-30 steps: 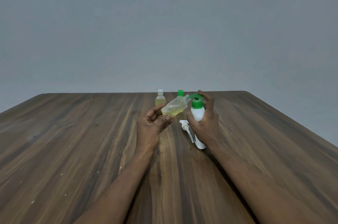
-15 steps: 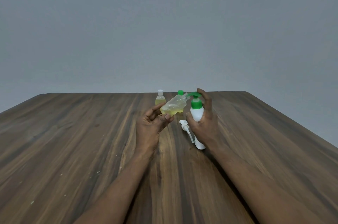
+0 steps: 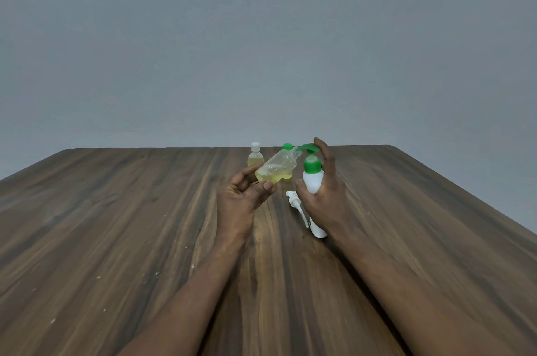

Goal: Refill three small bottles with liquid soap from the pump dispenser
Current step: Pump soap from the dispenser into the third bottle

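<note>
My left hand (image 3: 244, 198) grips a small clear bottle (image 3: 276, 168) partly filled with yellow soap, tilted with its open neck up against the green spout. My right hand (image 3: 325, 195) is wrapped round the white pump dispenser (image 3: 312, 181), its forefinger on top of the green pump head (image 3: 308, 147), which stands raised. Behind them stand a small bottle with a white cap (image 3: 255, 155) and another with a green cap (image 3: 287, 147), the latter mostly hidden by the held bottle.
A loose white pump top (image 3: 296, 206) with its tube lies on the wooden table (image 3: 145, 224) just left of the dispenser's base. The table's far edge runs right behind the bottles, against a plain grey wall.
The pump head has risen with my right forefinger since a second ago. My left hand has lifted the tilted bottle's neck slightly along with the spout.
</note>
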Demonstrator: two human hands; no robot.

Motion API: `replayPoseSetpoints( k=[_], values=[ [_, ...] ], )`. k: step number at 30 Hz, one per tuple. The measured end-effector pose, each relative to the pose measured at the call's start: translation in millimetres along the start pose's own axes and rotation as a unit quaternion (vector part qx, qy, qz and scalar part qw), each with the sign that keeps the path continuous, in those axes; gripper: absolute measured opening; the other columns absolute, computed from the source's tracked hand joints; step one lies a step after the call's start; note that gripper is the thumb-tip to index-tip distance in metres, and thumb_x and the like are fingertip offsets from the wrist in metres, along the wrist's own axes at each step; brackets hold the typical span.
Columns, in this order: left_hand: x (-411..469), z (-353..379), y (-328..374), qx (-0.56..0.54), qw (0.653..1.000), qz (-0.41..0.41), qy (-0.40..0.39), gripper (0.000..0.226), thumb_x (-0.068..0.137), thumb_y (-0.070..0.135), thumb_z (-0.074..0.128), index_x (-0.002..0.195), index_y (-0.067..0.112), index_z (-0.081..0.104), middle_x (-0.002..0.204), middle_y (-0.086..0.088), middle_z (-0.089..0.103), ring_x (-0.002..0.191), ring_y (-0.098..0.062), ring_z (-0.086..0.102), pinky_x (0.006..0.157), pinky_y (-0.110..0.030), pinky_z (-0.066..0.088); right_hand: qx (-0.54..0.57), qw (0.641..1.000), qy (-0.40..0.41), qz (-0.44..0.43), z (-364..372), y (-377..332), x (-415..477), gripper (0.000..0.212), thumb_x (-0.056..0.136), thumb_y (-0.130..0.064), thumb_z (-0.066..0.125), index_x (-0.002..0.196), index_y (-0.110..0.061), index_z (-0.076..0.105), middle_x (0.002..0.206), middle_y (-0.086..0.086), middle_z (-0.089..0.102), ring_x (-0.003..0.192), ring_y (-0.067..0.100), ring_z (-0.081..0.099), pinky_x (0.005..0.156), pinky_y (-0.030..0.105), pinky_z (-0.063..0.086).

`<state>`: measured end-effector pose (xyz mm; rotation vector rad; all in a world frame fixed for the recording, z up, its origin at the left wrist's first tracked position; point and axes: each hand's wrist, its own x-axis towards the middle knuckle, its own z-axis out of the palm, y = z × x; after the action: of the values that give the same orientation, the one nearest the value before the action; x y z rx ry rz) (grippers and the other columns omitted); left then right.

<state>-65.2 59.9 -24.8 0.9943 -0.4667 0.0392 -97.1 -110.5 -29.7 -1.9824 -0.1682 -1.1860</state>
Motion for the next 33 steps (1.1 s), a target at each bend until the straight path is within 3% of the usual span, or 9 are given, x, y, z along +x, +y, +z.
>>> replayPoseSetpoints(
  k=[5,8,12,17,22,24,26,30,33],
  values=[
    [-0.9,0.2,-0.2,0.013,1.0,-0.003,-0.001,0.038,0.082,-0.01,0.07,0.114,0.01,0.069,0.102,-0.004,0.078,0.099,-0.02,0.074,0.082,-0.032,0.062,0.015,1.0,0.012,0.022,-0.1,-3.0,-1.6,0.071,0.083,-0.023,0.068,0.143,-0.043,0.037,0.116,-0.03,0.06,0.099,-0.005,0.063,0.075,0.002,0.042],
    [-1.8,-0.6,-0.9,0.019,1.0,-0.007,-0.001,0.038,0.082,-0.011,0.07,0.116,0.007,0.068,0.103,-0.004,0.078,0.101,-0.021,0.074,0.084,-0.033,0.062,0.016,0.999,0.026,0.034,1.1,-0.2,-1.5,0.065,0.084,-0.024,0.071,0.139,-0.038,0.04,0.109,-0.027,0.062,0.096,-0.006,0.063,0.071,0.003,0.043],
    [-2.1,-1.3,-1.5,0.016,1.0,-0.006,-0.002,0.038,0.082,-0.011,0.07,0.114,0.01,0.069,0.103,-0.004,0.078,0.1,-0.02,0.074,0.082,-0.031,0.062,0.006,0.999,0.027,0.034,1.9,1.2,-0.7,0.069,0.084,-0.015,0.074,0.14,-0.036,0.04,0.112,-0.033,0.059,0.097,-0.009,0.062,0.073,0.001,0.041],
    [-0.1,0.0,-1.3,-0.006,1.0,-0.004,-0.003,0.037,0.079,-0.007,0.073,0.112,0.01,0.07,0.106,-0.008,0.077,0.101,-0.022,0.073,0.081,-0.031,0.061,-0.006,1.0,0.006,0.009,-0.3,-2.6,-0.7,0.081,0.087,-0.01,0.072,0.152,-0.037,0.032,0.133,-0.011,0.061,0.108,0.005,0.064,0.086,0.01,0.045],
    [0.3,0.0,-2.1,-0.01,1.0,-0.005,-0.002,0.039,0.076,-0.004,0.075,0.112,0.01,0.07,0.105,-0.007,0.078,0.1,-0.022,0.074,0.083,-0.033,0.062,0.005,1.0,0.005,0.017,-0.8,-3.2,-1.6,0.081,0.085,-0.009,0.071,0.15,-0.037,0.033,0.131,-0.018,0.06,0.109,0.003,0.063,0.085,0.006,0.043],
    [0.6,-0.4,-3.3,0.003,1.0,-0.006,-0.003,0.039,0.078,-0.006,0.074,0.113,0.01,0.07,0.105,-0.007,0.078,0.1,-0.023,0.074,0.085,-0.036,0.061,0.013,0.999,0.014,0.026,-0.2,-2.5,-1.7,0.075,0.083,-0.013,0.069,0.144,-0.043,0.036,0.12,-0.03,0.06,0.102,-0.001,0.064,0.078,0.003,0.043],
    [-0.6,-0.9,-4.2,0.013,1.0,-0.005,-0.005,0.041,0.076,-0.002,0.076,0.116,0.008,0.069,0.107,-0.009,0.077,0.102,-0.025,0.073,0.087,-0.037,0.061,0.024,0.999,0.023,0.04,1.2,-2.3,-1.3,0.069,0.083,-0.019,0.069,0.139,-0.045,0.038,0.112,-0.029,0.062,0.095,-0.001,0.065,0.072,0.003,0.043],
    [-3.3,-1.1,-3.7,0.018,1.0,-0.001,-0.011,0.046,0.07,0.008,0.079,0.114,0.01,0.07,0.106,-0.008,0.077,0.102,-0.024,0.073,0.087,-0.037,0.061,0.028,0.998,0.032,0.036,2.8,-1.7,-2.2,0.065,0.08,-0.029,0.067,0.138,-0.04,0.04,0.114,-0.029,0.06,0.097,-0.005,0.063,0.071,0.001,0.041],
    [-3.2,0.7,-2.6,0.008,1.0,-0.001,-0.012,0.047,0.068,0.011,0.079,0.114,0.011,0.07,0.105,-0.007,0.077,0.1,-0.023,0.074,0.087,-0.037,0.061,0.023,0.999,0.021,0.025,1.9,-2.2,-1.1,0.073,0.081,-0.028,0.065,0.142,-0.05,0.034,0.121,-0.027,0.06,0.106,-0.005,0.062,0.078,0.0,0.04]
  ],
)
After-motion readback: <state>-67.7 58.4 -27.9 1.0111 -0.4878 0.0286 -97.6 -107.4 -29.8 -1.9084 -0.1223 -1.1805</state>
